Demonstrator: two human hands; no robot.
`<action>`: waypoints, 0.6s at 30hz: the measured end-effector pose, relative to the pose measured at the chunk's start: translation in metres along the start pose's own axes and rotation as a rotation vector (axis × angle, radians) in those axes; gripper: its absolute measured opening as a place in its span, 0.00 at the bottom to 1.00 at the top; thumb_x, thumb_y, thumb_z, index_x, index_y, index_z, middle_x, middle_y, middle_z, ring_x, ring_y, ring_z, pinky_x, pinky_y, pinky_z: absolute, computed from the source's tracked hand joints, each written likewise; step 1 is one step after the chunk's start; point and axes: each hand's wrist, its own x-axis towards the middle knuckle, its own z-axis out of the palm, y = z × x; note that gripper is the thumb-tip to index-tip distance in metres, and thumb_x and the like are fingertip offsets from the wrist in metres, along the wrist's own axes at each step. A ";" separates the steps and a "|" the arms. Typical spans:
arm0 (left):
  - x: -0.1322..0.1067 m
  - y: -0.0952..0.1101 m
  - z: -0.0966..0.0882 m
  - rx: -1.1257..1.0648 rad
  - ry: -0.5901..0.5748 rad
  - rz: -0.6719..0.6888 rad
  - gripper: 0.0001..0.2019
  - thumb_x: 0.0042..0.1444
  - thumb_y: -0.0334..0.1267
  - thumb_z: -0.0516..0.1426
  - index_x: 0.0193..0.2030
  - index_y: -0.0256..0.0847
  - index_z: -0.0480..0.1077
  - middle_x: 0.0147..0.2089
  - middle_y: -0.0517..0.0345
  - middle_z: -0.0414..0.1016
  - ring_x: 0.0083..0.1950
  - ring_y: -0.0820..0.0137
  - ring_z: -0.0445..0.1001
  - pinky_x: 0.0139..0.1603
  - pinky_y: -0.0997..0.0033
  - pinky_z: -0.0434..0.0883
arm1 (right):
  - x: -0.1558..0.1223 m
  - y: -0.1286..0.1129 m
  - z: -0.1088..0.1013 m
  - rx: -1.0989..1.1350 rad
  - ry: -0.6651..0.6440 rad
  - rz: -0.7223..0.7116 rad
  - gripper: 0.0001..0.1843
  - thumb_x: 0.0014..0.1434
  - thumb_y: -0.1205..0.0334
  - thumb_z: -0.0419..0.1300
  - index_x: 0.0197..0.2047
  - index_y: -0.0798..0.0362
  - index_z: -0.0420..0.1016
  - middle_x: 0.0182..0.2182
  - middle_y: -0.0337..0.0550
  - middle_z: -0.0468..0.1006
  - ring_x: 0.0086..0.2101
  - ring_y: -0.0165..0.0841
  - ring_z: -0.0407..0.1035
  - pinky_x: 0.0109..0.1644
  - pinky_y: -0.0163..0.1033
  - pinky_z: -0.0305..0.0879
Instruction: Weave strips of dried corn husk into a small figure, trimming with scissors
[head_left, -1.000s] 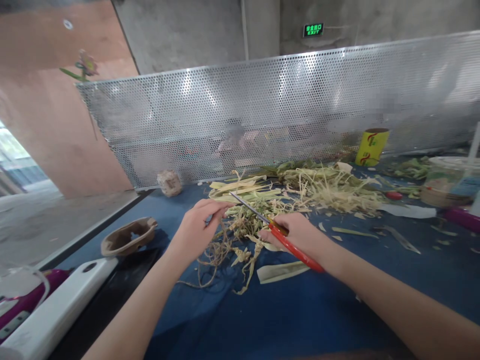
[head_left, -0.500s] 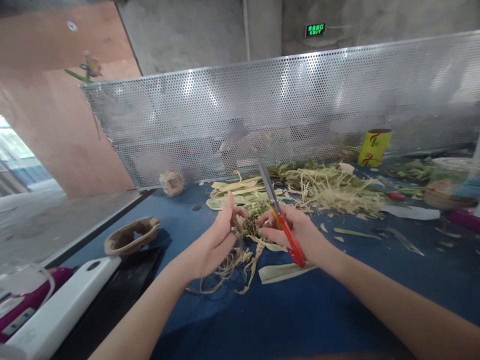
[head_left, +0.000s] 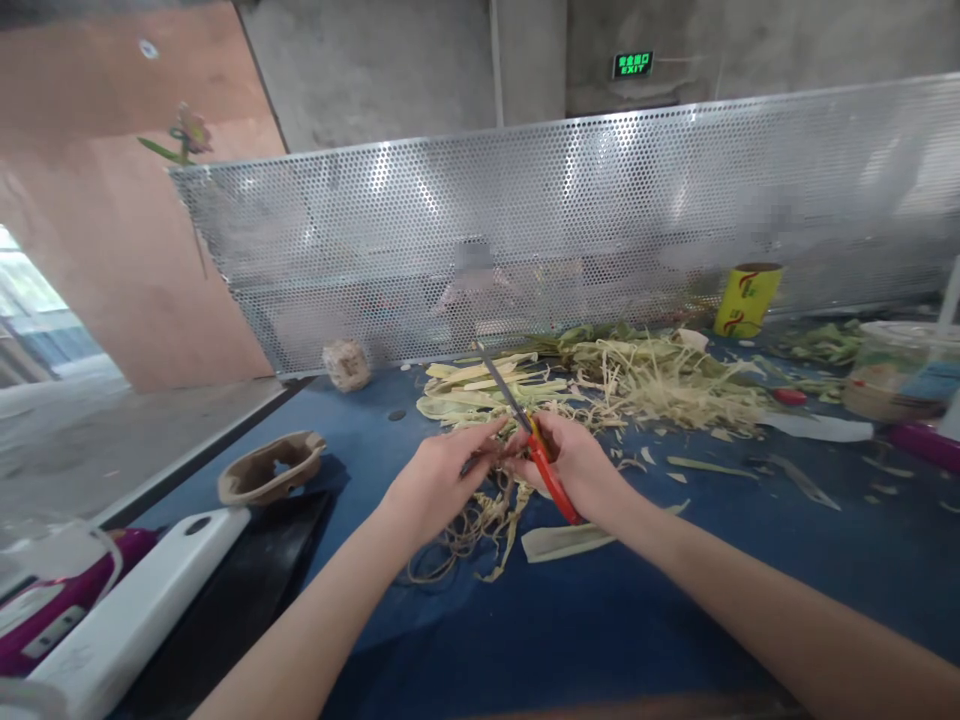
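My right hand [head_left: 581,462] is closed on a pair of scissors [head_left: 555,485] with red and yellow handles. Their long metal blades point up and left, away from me. My left hand [head_left: 446,475] meets it fingertip to fingertip, its fingers bent and drawn together. What lies between the hands is mostly covered by the fingers. Below them spreads a tangle of thin brown twine [head_left: 461,530] with twisted dry strips. A flat pale husk strip [head_left: 566,543] rests under my right wrist. Just beyond my hands are layered yellow-green husks [head_left: 480,385].
A heap of shredded husks [head_left: 667,385] lies at the back right, near a yellow roll [head_left: 748,300] and a clear tub [head_left: 904,370]. A blade [head_left: 806,483] lies at right. At left are a cardboard tray [head_left: 271,468] and a white power strip [head_left: 142,610]. Perforated metal [head_left: 525,220] borders the back.
My left hand has turned over and its raised thumb has come down, hiding the dried plant bunch between the hands. My right hand has moved left with the scissors, which tilt further left.
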 end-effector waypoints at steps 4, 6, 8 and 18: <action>-0.002 0.001 -0.002 0.033 0.078 -0.019 0.21 0.54 0.32 0.49 0.56 0.43 0.60 0.42 0.59 0.77 0.44 0.67 0.74 0.42 0.68 0.71 | 0.009 0.007 -0.001 0.099 0.013 0.080 0.13 0.42 0.56 0.60 0.22 0.52 0.59 0.19 0.35 0.65 0.23 0.29 0.64 0.32 0.39 0.65; -0.002 0.003 -0.005 0.035 0.185 -0.030 0.19 0.53 0.33 0.50 0.54 0.43 0.62 0.40 0.59 0.77 0.45 0.67 0.73 0.44 0.67 0.70 | 0.010 0.009 -0.002 0.095 0.013 0.101 0.14 0.42 0.54 0.60 0.22 0.52 0.59 0.19 0.35 0.65 0.23 0.30 0.64 0.32 0.39 0.65; -0.001 0.005 -0.010 -0.029 0.308 -0.074 0.17 0.53 0.34 0.51 0.51 0.42 0.65 0.37 0.58 0.77 0.43 0.67 0.73 0.44 0.67 0.69 | 0.010 0.009 -0.003 0.077 0.000 0.105 0.13 0.41 0.56 0.61 0.21 0.52 0.59 0.19 0.36 0.66 0.23 0.30 0.64 0.32 0.39 0.65; 0.006 -0.021 -0.036 -0.755 0.867 -0.252 0.10 0.57 0.38 0.48 0.30 0.38 0.67 0.13 0.68 0.52 0.16 0.79 0.56 0.17 0.81 0.56 | 0.003 -0.005 -0.013 -0.002 0.051 -0.086 0.16 0.32 0.65 0.68 0.21 0.53 0.63 0.21 0.34 0.68 0.25 0.27 0.65 0.31 0.35 0.63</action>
